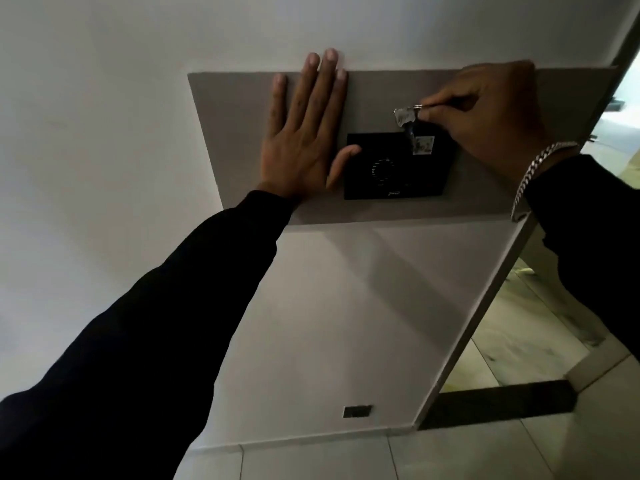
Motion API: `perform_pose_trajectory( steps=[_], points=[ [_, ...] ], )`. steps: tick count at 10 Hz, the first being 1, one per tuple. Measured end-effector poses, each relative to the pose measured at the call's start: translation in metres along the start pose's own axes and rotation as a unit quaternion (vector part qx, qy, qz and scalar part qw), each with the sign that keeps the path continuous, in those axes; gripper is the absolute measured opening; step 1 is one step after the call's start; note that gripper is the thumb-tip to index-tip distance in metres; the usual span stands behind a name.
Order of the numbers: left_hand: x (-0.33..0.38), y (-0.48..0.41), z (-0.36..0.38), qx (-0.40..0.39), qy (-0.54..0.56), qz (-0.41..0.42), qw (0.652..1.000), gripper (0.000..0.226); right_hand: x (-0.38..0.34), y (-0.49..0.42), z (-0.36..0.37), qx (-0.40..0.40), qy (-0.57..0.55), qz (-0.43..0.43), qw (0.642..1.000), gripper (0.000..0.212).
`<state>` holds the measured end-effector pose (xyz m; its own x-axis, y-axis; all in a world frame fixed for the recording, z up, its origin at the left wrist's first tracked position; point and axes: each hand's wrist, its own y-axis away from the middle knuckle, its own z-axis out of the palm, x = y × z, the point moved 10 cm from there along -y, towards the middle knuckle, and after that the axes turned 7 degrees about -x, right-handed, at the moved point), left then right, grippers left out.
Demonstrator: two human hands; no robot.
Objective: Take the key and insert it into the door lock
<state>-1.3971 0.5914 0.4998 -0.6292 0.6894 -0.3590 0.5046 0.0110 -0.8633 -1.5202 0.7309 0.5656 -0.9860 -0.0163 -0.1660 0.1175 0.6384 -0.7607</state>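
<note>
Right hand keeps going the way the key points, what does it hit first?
Likely the black lock panel: the right hand holds the key tip-down, over the small square patch at its upper right. Whether the tip already touches is unclear.

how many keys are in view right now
1 key shows clearly: it dangles from a ring pinched in the right hand, just above the black lock panel. More keys may be hidden inside that fist. The left hand lies flat on the door, holding nothing.

one head-worn wide-angle camera looks forward and down at a white door (329,306) from close by, both arms reaching into view from the lower corners, tiled floor (450,455) along the bottom edge.
</note>
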Motion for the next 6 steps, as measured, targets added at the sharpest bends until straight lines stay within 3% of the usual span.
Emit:
perform_pose_trajectory(
  steps=[3, 5, 6],
  points=[
    [0.0, 0.0, -0.005, -0.052, 0.014, 0.004, 0.999, 0.08, 0.011, 0.012, 0.009, 0.008, -0.049, 0.047, 0.998, 0.022],
    [-0.005, -0.012, -0.031, -0.071, 0.14, -0.007, 0.988, 0.073, 0.001, 0.017, 0.004, -0.01, -0.038, 0.055, 0.998, 0.034],
    [-0.015, -0.03, -0.047, -0.075, 0.159, -0.023, 0.984, 0.075, -0.016, 0.017, -0.015, 0.032, -0.01, 0.023, 0.999, 0.033]
  ],
)
